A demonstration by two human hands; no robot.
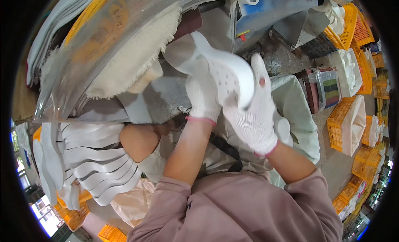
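A pale, wide-mouthed bag (302,129) stands just right of the person, with rounded white pieces (283,127) at its near side. Farther right, a yellow-orange crate (335,121) on the floor has pale cloth draped over its side; more crates line the edge of the view, and one near the top right (348,25) has white pieces (333,17) beside it. At the left, a stack of wavy white pieces (106,163) lies in overlapping layers, with another orange crate (74,213) below.

The perforated white piece (224,75) is held up between both gloved hands, in front of the grey work surface (151,100). The left hand (203,86) grips its left side, the finger ends partly hidden. The right hand (251,113) closes around its lower right end, one digit stretched upward along the edge. Small holes dot the piece's middle.
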